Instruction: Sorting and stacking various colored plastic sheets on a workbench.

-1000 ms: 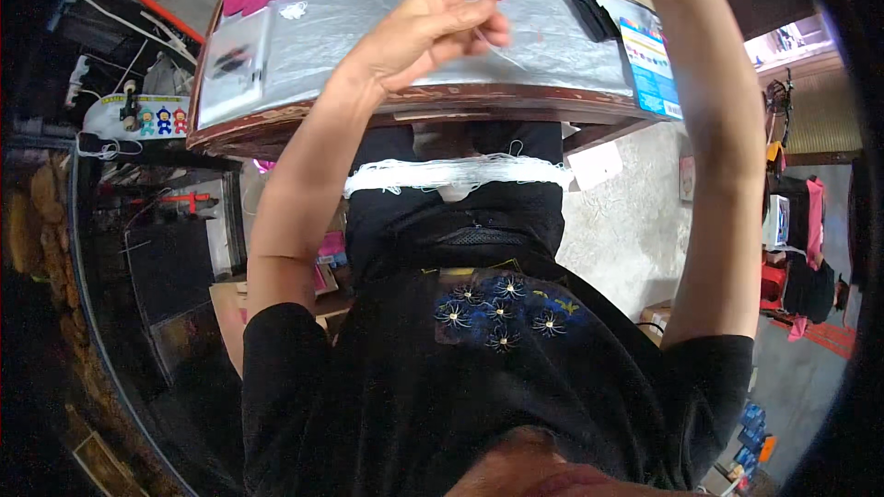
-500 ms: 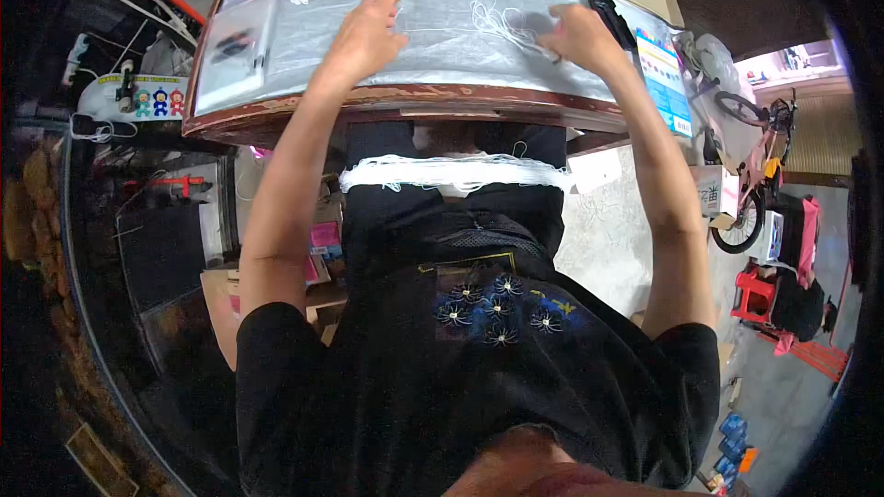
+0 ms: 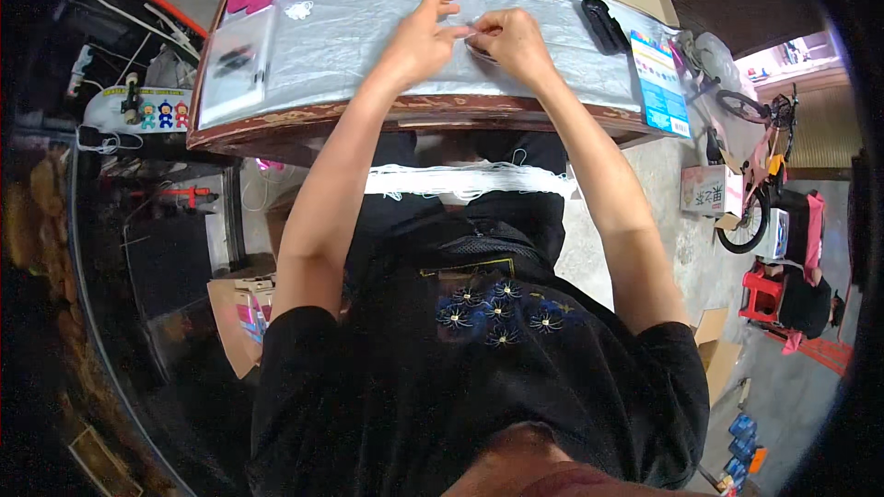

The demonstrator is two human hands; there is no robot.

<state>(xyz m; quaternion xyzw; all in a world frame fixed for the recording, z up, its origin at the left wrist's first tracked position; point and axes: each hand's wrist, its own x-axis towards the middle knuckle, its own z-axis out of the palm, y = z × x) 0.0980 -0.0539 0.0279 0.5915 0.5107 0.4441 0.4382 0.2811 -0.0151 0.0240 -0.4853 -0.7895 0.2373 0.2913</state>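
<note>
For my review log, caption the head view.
Left hand and right hand close together over a silver-covered table, with white strands laid across the lap.

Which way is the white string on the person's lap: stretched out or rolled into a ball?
Stretched out: the white string lies in a long bundle across the dark trousers, with small loops sticking out.

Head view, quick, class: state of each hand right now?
Left hand: loosely open.
Right hand: closed in a pinch; whether it holds anything cannot be told.
</note>
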